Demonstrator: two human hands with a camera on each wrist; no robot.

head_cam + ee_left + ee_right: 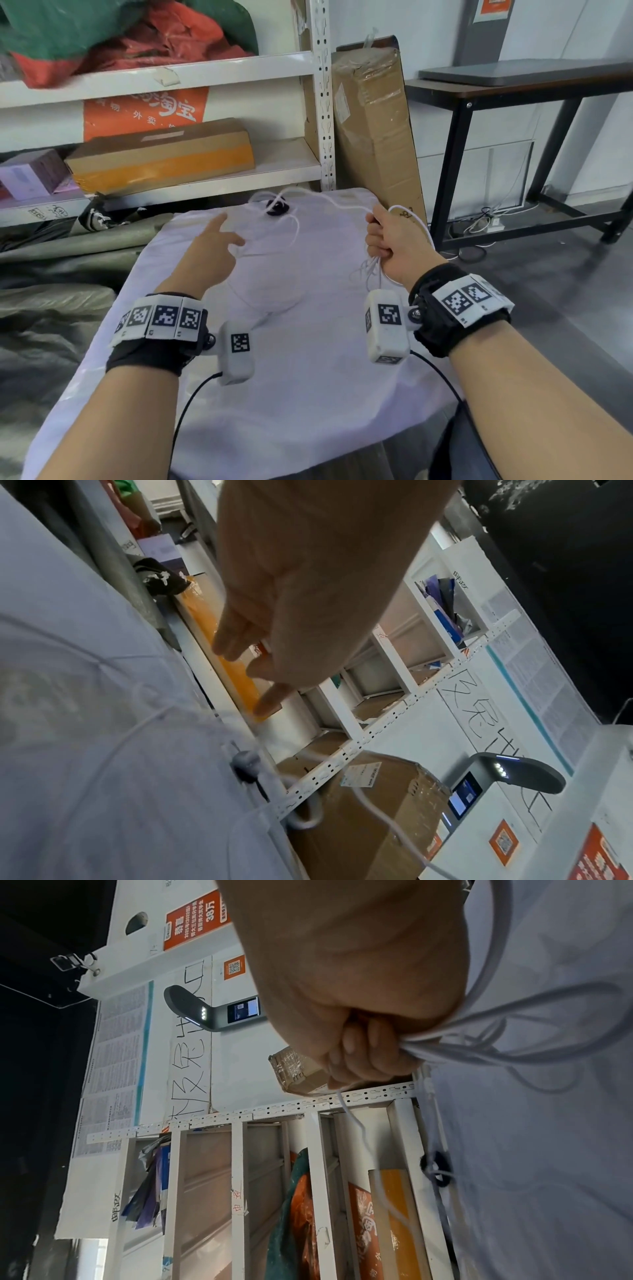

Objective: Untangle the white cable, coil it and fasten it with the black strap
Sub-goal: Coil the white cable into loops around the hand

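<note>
Gripping a bundle of loops, the right hand (394,240) is fisted tight around several strands of the white cable (342,204), up over the right side of the white cloth (308,377) that covers the table. Short loops spill out under the fist, and the right wrist view confirms it: fingers (363,1045) curled hard, strands pinched together and fanning away across the cloth. One strand runs from the top of that fist back across the far end of the cloth, arcing over to the black strap (277,206), which lies near the far edge with the cable looped around or over it; which of the two, I cannot tell. More cable trails loosely down the middle of the cloth, hard to pick out, white on white. Over on the other side, the left hand (209,253) hovers above the cloth with nothing in it, fingers spread and relaxed, index finger stretched toward the far edge, thumb out toward the strap. The left wrist view shows the same slack fingers (232,639) clear of the cloth, with the strap ahead and the cable lifting off past it. Behind the table, a white shelf rack (322,102) holds a cardboard box (161,154), and a tall cardboard carton (373,130) leans beside it.
</note>
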